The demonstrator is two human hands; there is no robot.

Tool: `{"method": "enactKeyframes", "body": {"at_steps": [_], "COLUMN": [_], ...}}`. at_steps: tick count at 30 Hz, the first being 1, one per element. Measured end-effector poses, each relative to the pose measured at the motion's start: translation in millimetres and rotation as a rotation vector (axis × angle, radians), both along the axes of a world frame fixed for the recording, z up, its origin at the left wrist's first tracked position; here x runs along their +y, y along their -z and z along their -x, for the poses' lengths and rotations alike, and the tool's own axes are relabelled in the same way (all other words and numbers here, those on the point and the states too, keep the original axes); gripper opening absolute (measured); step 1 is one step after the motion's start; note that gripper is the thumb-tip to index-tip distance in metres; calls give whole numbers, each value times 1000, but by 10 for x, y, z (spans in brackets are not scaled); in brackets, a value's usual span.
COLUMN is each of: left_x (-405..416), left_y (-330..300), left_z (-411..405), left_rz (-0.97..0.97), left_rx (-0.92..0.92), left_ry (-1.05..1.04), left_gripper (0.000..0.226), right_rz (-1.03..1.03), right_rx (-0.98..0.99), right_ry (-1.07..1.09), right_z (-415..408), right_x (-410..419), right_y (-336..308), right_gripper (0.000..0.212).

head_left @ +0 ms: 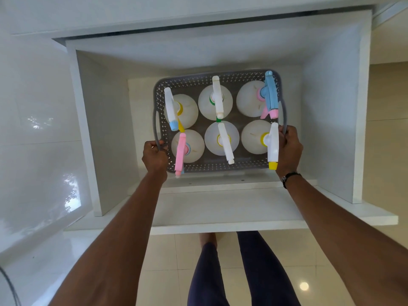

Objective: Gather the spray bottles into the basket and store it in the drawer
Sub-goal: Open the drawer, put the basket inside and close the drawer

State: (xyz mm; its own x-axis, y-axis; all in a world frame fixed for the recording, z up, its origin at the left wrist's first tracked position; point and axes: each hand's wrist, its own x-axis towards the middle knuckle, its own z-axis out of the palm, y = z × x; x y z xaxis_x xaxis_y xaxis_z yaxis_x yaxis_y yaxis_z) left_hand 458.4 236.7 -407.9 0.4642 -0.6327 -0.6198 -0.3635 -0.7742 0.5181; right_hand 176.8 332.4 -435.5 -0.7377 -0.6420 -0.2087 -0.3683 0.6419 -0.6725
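Both the left hand (154, 155) and right hand (289, 149) are gripping the basket (198, 167) handles; lowering it level between them should be keeping the bottles (221, 138) upright in the drawer (220, 208).

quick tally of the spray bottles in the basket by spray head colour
white spray heads: 4
pink spray heads: 1
blue spray heads: 1
total: 6 spray bottles, all in the grey basket
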Motion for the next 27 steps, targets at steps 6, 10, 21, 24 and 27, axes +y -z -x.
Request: {"method": "enactKeyframes", "body": {"at_steps": [6,10,21,24,27], "left_x": [-26,-33,382,701,1074], "left_y": [19,-9,-1022,-1438,-1677], "left_z": [-44,-67,-123,-45,7], "left_rz": [-43,-85,212,342,327], "left_rx": [-1,19,-85,-47,27], "left_ry": [69,133,459,570,693], "left_gripper": [23,28,25,17,19], "right_rz": [-43,-112,-221,-147,-109], "right_rx": [-61,-85,-272,-278,-287], "right_ry": [-33,-47,49,-19,-63], "right_z": [40,61,-248,-577,-894], "right_x": [-24,-59,131,306,516], "right_y": [-66,-122,-1168,-1580,-1825], "right_gripper": [21,25,30,23,22]}}
